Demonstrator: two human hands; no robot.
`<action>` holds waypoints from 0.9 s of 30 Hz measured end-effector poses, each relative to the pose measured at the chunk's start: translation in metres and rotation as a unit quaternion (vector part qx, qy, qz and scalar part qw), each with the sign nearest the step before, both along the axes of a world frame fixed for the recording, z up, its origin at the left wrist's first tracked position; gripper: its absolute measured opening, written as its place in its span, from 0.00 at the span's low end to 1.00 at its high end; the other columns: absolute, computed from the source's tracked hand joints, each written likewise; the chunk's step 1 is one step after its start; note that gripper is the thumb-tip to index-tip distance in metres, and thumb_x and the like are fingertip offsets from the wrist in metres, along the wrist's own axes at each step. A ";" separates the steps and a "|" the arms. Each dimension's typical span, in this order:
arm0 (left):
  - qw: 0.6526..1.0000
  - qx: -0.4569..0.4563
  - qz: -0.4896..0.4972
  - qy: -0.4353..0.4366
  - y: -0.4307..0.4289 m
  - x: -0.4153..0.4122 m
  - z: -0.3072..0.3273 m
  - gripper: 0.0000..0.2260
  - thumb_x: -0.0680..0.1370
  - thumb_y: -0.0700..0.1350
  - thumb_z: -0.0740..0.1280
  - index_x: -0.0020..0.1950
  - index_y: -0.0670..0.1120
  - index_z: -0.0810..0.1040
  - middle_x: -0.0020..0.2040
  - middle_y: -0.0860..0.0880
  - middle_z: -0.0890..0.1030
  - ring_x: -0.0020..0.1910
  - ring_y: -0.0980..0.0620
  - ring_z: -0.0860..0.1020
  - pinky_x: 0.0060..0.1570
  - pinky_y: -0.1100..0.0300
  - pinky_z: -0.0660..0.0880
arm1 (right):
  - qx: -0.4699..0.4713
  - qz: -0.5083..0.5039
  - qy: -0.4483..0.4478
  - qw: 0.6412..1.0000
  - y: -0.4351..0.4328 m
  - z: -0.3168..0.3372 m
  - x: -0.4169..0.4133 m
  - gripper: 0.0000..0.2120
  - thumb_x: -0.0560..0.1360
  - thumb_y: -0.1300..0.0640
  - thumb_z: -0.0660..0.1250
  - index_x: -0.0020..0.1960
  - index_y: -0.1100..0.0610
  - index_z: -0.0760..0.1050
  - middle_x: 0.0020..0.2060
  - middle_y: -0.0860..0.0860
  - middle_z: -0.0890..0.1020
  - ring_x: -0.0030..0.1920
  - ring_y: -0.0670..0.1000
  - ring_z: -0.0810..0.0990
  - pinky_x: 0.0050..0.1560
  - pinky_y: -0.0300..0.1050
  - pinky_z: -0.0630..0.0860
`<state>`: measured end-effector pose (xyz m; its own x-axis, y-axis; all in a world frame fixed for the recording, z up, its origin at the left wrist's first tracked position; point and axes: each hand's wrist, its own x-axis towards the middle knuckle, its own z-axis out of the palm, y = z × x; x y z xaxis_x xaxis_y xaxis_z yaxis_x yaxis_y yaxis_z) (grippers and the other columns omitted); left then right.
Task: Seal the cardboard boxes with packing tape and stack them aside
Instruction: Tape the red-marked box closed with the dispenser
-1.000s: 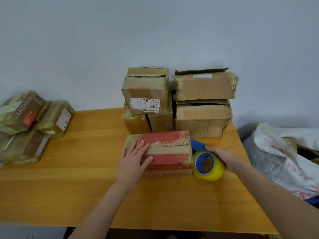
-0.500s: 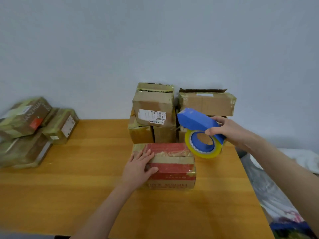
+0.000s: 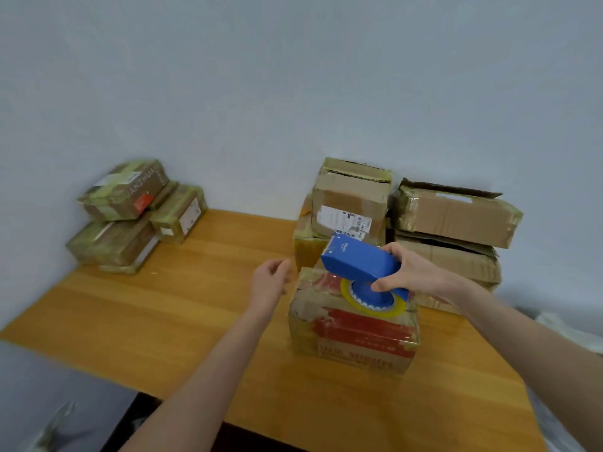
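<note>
The red-printed cardboard box [image 3: 352, 334] sits on the wooden table [image 3: 182, 314], toward its right side; just above its top the blue tape dispenser [image 3: 359, 261] (its yellowish roll [image 3: 390, 310] facing down) is gripped by the right hand [image 3: 414, 272], fingers wrapped round its body; the left hand [image 3: 269, 283] hovers just left of the box, fingers loosely curled, holding nothing; stacked boxes [image 3: 456, 220] stand behind it, taped boxes [image 3: 130, 216] far left.

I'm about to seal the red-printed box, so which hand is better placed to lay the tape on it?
Right. The right hand grips the blue tape dispenser just over the red-printed box, while the left hand hovers empty beside the box's left edge, likely best for steadying it.
</note>
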<state>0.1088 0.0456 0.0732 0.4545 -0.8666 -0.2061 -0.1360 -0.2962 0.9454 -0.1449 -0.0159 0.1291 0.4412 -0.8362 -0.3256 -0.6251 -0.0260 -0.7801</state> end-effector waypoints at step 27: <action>0.995 0.097 0.008 -0.020 -0.014 0.062 0.005 0.10 0.77 0.45 0.70 0.43 0.38 0.82 0.34 0.48 0.79 0.28 0.53 0.60 0.21 0.63 0.57 | -0.124 0.093 0.104 0.982 -0.018 0.015 -0.007 0.30 0.55 0.39 0.70 0.56 0.43 0.71 0.48 0.46 0.78 0.47 0.45 0.78 0.45 0.41 0.76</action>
<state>0.1703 0.0316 0.0782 0.4798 -0.8043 -0.3505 -0.1667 -0.4758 0.8636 -0.1521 -0.0339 0.1439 0.5395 -0.8124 -0.2212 -0.7368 -0.3284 -0.5910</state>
